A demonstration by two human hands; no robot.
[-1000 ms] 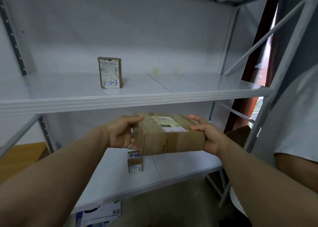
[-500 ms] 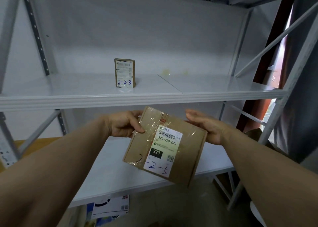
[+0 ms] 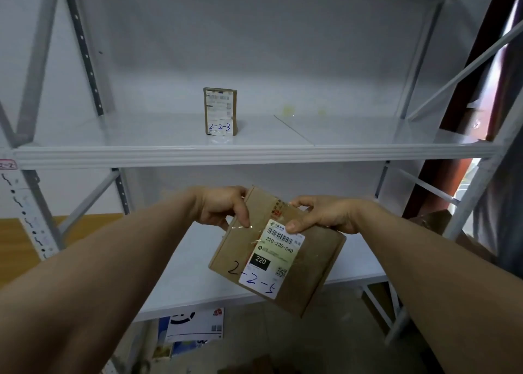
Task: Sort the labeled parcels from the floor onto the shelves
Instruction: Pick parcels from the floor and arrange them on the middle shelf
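I hold a flat brown cardboard parcel (image 3: 308,263) tilted toward me in front of the lower shelf (image 3: 186,277). Its white label bears a barcode, "220" and handwritten "2-2-5". My left hand (image 3: 223,208) grips its top left corner. My right hand (image 3: 322,216) grips its top edge, thumb on the label. On the upper shelf (image 3: 254,151) a small brown parcel (image 3: 220,111) marked "2-2-3" stands upright near the middle.
A pink tag reading "2-2" (image 3: 7,164) sticks to the left upright. White and blue parcels (image 3: 195,327) lie on the floor under the lower shelf. Diagonal braces cross the rack's right side (image 3: 464,70). A wooden surface (image 3: 17,246) sits at left.
The parcel has been turned from edge-on to label facing me. My right hand has shifted onto its top edge with the thumb on the label. My view has moved closer to the rack.
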